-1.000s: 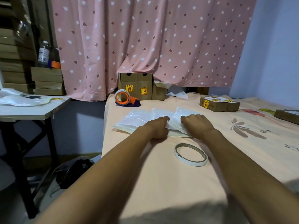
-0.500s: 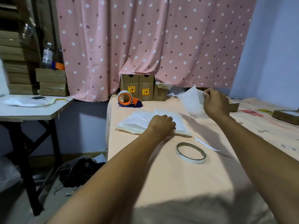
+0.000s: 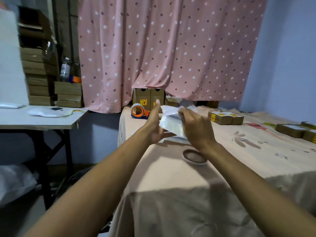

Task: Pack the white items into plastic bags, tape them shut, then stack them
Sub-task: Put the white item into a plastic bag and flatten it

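Fingers of right hand point(image 3: 196, 130) clamped on crinkly plastic bag point(image 3: 170, 122); left hand point(image 3: 153, 125) flat, fingers straight, touching it.

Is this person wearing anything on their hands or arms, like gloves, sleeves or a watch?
No. The left hand and right hand are bare, without gloves, and both forearms are uncovered as far as the picture shows. No watch or bracelet is visible.

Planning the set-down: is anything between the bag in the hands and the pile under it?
Nothing visible. The plastic bag hangs right above the pile. The tape ring lies nearer the person, and the tape dispenser sits off to the left.
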